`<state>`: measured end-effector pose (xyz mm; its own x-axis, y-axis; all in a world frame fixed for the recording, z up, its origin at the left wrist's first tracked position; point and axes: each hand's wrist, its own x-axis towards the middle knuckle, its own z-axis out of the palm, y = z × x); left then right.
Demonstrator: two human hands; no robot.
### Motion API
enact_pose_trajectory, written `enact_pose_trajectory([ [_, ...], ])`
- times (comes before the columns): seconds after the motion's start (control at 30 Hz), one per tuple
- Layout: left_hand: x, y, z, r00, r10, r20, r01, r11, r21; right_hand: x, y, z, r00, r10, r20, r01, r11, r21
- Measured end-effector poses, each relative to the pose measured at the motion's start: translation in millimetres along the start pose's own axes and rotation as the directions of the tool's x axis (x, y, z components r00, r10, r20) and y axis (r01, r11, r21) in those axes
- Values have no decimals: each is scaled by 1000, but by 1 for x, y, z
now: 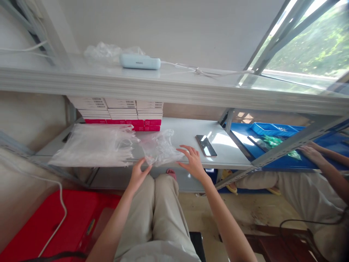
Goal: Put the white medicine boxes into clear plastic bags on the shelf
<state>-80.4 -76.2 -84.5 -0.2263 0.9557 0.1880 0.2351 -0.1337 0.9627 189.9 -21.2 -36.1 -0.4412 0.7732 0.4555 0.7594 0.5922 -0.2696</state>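
Note:
A crumpled clear plastic bag (160,148) lies on the grey shelf, close to its front edge. At the bag's lower left edge is my left hand (138,175), its thumb and index finger apart in a loose curve. My right hand (194,163) is at the bag's right side with fingers spread, the fingertips at or just touching the plastic; contact is hard to tell. Left of the bag lies a stack of flat, translucent plastic bags (94,145). A phone (206,145) rests on the shelf beyond my right hand.
White and pink boxes (122,112) are stacked behind the bags. Overhead, an upper shelf (174,85) carries a pale blue device (140,62) with a cable. A red plastic stool (71,214) stands lower left. At right, another person's hands (313,153) work beside a blue tray (275,129).

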Motion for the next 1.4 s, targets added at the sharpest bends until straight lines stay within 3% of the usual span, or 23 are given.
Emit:
enact_pose_trajectory([
  [0.07, -8, -1, -3, 992, -127, 7, 127, 987, -96, 7, -16, 6, 995, -94, 33, 95, 995, -24],
  [0.17, -12, -3, -5, 941, -332, 64, 337, 910, -239, 16, -31, 21, 978, -191, 81, 196, 979, -50],
  [0.3, -7, -4, -1, 891, -440, -111, 423, 893, -152, 20, -38, 38, 965, -249, 81, 256, 963, -81],
  [0.4, -3, -4, 1, 891, -405, -206, 405, 913, -48, 18, -40, 46, 958, -284, 48, 287, 951, -110],
  [0.47, -2, -4, 3, 901, -399, -168, 397, 917, -51, 17, -41, 51, 946, -322, 42, 325, 937, -129],
  [0.6, -5, -3, 6, 908, -419, -29, 401, 885, -235, 17, -43, 59, 934, -357, 3, 355, 925, -134],
  [0.77, -9, -6, 5, 892, -447, -60, 373, 806, -459, 19, -46, 65, 941, -327, -82, 317, 941, -117],
  [0.9, -12, -8, 3, 889, -455, -45, 371, 775, -511, 14, -49, 65, 920, -381, -94, 376, 924, -69],
  [1.07, -16, -7, 5, 910, -413, -49, 329, 788, -519, 8, -45, 69, 886, -450, -113, 456, 890, 26],
  [1.23, -18, -10, 11, 961, -257, -100, 183, 865, -466, 18, -47, 73, 937, -327, -122, 338, 938, 82],
  [1.4, -17, -14, 11, 986, -133, -97, 102, 957, -271, 34, -53, 71, 967, -254, -9, 250, 945, 212],
])
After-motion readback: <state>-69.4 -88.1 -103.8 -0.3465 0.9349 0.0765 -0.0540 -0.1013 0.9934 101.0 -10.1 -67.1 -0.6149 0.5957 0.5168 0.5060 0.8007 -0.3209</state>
